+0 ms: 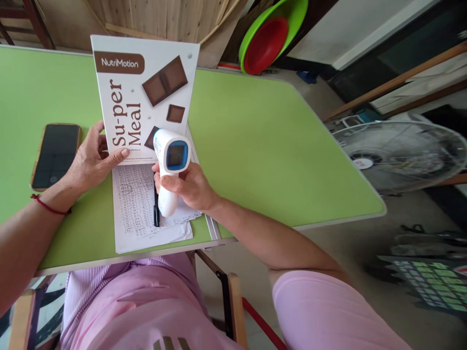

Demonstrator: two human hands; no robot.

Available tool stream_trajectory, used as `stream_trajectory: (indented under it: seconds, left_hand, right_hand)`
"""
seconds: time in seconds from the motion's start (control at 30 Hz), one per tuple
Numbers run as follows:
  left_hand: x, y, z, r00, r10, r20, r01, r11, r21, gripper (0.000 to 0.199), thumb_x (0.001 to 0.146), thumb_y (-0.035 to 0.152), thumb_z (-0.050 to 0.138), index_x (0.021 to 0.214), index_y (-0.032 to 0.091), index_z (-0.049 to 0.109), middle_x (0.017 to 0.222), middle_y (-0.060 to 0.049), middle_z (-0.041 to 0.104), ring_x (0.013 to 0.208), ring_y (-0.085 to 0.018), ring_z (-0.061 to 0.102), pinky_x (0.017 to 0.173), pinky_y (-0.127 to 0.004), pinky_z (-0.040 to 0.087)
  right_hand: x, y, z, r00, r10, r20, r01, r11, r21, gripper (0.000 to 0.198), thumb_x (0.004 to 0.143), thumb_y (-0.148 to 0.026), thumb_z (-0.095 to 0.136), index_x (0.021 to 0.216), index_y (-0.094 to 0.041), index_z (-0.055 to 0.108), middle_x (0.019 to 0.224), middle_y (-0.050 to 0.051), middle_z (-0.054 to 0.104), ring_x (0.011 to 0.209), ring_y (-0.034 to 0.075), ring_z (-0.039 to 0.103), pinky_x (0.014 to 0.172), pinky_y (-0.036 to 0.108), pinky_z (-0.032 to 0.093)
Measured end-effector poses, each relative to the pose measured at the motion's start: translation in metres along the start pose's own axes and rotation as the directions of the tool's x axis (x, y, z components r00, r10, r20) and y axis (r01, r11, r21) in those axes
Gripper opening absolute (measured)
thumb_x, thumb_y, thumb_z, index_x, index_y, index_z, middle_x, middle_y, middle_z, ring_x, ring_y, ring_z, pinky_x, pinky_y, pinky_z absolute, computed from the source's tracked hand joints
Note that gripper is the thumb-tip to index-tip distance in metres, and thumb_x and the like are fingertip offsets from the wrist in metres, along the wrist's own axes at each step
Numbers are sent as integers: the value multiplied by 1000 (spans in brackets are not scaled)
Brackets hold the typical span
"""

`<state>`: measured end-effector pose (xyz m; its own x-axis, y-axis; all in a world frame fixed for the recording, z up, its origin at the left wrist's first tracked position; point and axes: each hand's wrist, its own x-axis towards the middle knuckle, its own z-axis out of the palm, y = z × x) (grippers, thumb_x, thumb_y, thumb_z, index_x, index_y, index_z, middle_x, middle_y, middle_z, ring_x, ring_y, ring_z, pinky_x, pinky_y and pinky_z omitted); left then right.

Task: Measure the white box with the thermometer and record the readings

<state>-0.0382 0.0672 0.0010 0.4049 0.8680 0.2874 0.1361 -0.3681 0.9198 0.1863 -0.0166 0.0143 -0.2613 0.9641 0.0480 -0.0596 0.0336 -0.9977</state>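
Near the surface's [255, 146] front edge, my left grip [91, 163] pinches the box [164, 114]; my right grip [189, 187], wrapped round the thermometer [168, 199], seemingly aims at it, which calls for steadiness.

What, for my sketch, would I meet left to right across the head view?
Tan-edged black rectangular phone, white-and-blue gun-shaped plastic thermometer, round bright-green basin, grey wire-caged fan.

Soft, even light covers the flat green surface [255, 141]; the white printed cardboard box [146, 99] is crisp, while wide-angle distortion stretches the grey wire-caged fan [408, 160] near the blurred right edge.
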Motion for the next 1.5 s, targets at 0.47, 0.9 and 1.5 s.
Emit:
stream_trajectory:
  seconds: [0.47,0.9,1.5]
  left_hand:
    - [0,6,0,998,33,54,-32,999,-16,71,80,52,77,130,14,45,121,-14,66,104,-32,67,78,-45,60]
    - [1,6,-1,989,143,44,-145,989,40,53,86,40,74,125,15,48,117,-15,68,100,-28,70,74,-38,64]
    - [1,7,0,985,112,-129,-133,976,-172,70,77,42,83,129,18,44,114,-9,69,98,-24,69,85,-44,60]
  right_hand:
    - [-2,-1,0,999,13,36,-12,1000,-10,42,70,-52,80,73,-15,60,66,0,56,58,11,52,54,28,45]
    - [2,-18,-18,865,-373,-337,260,906,-334,32,68,-46,77,68,-19,60,60,-2,55,55,10,46,54,28,42]
    - [4,-32,-52,868,-407,-286,126,737,-664,39,74,-55,68,69,-19,55,62,0,54,57,11,46,54,29,40]
